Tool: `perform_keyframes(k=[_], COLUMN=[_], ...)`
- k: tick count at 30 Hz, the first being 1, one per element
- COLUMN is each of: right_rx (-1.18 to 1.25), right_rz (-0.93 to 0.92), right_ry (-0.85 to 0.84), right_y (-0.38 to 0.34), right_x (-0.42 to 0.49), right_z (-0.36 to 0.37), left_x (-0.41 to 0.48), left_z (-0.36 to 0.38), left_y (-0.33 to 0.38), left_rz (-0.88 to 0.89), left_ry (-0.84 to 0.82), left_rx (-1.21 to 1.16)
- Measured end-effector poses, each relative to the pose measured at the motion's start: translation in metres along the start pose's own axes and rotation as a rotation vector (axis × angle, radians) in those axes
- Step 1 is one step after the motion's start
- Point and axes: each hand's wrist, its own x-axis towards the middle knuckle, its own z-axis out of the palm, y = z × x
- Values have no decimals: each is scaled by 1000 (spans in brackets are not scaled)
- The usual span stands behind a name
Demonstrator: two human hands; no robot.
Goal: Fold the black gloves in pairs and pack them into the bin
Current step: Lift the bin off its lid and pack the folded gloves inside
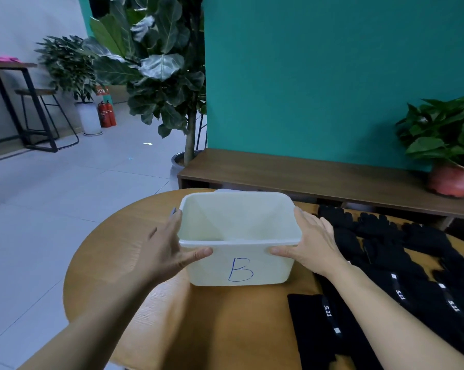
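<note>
Nearest the camera: both bare forearms reached in from the bottom edge over a round wooden table (105, 263). A folded black piece (311, 329) lay flat on the table just beside the right forearm, near edge side.

Left hand (166, 252) gripped the bin (238, 273) at its left wall: thumb pressed across the front face just under the rim, fingers wrapped along the left side. Right hand (313, 244) mirrored it on the right wall, thumb on the front face, fingers laid along the right rim. Both hands clamped on the bin, one per side.

Bin was white plastic, upright, bottom on the table, roughly centre of the tabletop. Blue handwritten "B" on the front face. Interior looked bare; no gloves seen inside.

Black gloves (412, 263) sat spread out to the right of the bin, on the table, unfolded, overlapping each other. Fingers pointed away, cuffs toward the camera. Cuffs carried a strip with white "5.11" lettering. Nearest glove touched or passed under the right forearm; exact count not readable.

Behind the table: low wooden bench (319, 174) against a teal wall (319, 76). Potted plant in a reddish pot (452, 180) on the bench's right end. Large leafy plant (156, 68) to the left of the wall. Farther left across the tiled floor: stool (41, 116), high table, two red fire extinguishers (107, 113).
</note>
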Motion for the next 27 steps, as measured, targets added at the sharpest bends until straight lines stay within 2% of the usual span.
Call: perform_keyframes(k=[10,15,21,27], right_rx=[22,46,52,22], right_rz=[40,68,72,67], right_ry=[-62,-118,-139,-150], right_y=[0,-5,-1,5], right_x=[-10,-10,-8,-4], right_z=[-2,-8,-9,-10], left_x=[4,11,4,5], left_z=[-5,-4,7,9], left_y=[-2,5,9,16], left_rz=[-44,-77,-83,-95], left_ry=[-95,-155,-84,-81], left_rx=[369,340,252,225])
